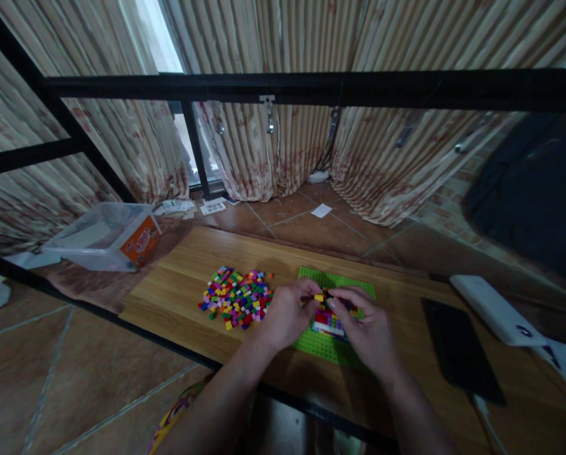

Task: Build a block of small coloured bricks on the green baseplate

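Note:
A green studded baseplate (pixel 311 346) lies on the wooden table, with a low block of red, white and purple toy bricks (pixel 329 325) built on it. Over this build my left hand (pixel 286 313) is closed in a pinch at a yellow toy brick (pixel 319 297). From the other side my right hand (pixel 369 327) meets it, thumb and forefinger pinched close to the yellow brick; whatever sits between them is too small to make out. Left of the baseplate spreads a loose pile of small multicoloured bricks (pixel 238 297).
On the table's right lie a black phone (pixel 463 351) with a cable and a white power bank (pixel 494 309). A clear plastic bin (pixel 97 237) with an orange label stands beyond the left end. A black metal bar (pixel 287 88) crosses before striped curtains (pixel 306 38).

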Motion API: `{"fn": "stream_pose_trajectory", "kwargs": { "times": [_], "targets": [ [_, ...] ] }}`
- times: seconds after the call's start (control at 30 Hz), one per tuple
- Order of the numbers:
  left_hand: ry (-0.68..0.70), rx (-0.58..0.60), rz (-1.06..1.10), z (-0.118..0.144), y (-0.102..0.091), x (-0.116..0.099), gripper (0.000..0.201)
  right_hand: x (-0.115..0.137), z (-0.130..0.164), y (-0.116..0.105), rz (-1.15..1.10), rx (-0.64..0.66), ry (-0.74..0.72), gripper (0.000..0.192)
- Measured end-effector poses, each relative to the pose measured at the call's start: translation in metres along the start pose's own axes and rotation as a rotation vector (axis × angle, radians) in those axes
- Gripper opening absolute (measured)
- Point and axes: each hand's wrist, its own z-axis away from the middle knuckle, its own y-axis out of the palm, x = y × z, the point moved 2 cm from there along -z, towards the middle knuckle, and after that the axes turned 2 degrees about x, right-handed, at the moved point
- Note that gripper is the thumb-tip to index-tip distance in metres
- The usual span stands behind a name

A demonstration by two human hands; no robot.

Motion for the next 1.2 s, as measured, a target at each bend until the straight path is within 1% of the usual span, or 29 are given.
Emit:
{"fn": "stream_pose_trajectory", "kwargs": {
  "times": [0.17, 0.27, 0.37, 0.47, 0.53, 0.6, 0.7, 0.87, 0.97, 1.2],
  "targets": [
    [0.031, 0.003, 0.022, 0.001, 0.006, -0.002, 0.016, -0.001, 0.001, 0.006, 0.020, 0.041, -0.035, 0.019],
    [0.030, 0.015, -0.020, 0.001, 0.007, -0.001, 0.020, -0.005, 0.001, 0.006, 0.021, 0.026, -0.023, 0.019],
    [0.012, 0.027, -0.077, 0.000, 0.006, 0.002, 0.024, -0.011, 0.001, -0.001, 0.039, -0.019, 0.003, 0.021],
    [-0.048, 0.020, -0.172, -0.001, 0.003, 0.006, 0.023, -0.020, 0.000, -0.013, 0.070, -0.058, 0.038, 0.022],
    [-0.116, 0.035, -0.236, -0.001, 0.003, 0.009, 0.026, -0.028, -0.001, -0.019, 0.082, -0.038, 0.090, 0.023],
    [-0.171, 0.049, -0.278, -0.001, 0.004, 0.011, 0.029, -0.034, 0.000, -0.020, 0.070, 0.015, 0.146, 0.022],
    [-0.186, 0.065, -0.283, -0.001, 0.006, 0.011, 0.029, -0.040, 0.002, -0.016, 0.039, 0.060, 0.183, 0.020],
    [-0.181, 0.088, -0.285, -0.001, 0.009, 0.011, 0.028, -0.040, 0.004, -0.007, 0.013, 0.014, 0.214, 0.020],
    [-0.191, 0.104, -0.283, -0.002, 0.012, 0.012, 0.025, -0.040, 0.005, -0.005, -0.007, 0.015, 0.236, 0.020],
    [-0.191, 0.101, -0.264, -0.004, 0.015, 0.012, 0.023, -0.041, 0.007, -0.006, 0.013, 0.043, 0.214, 0.019]
  ]
}}
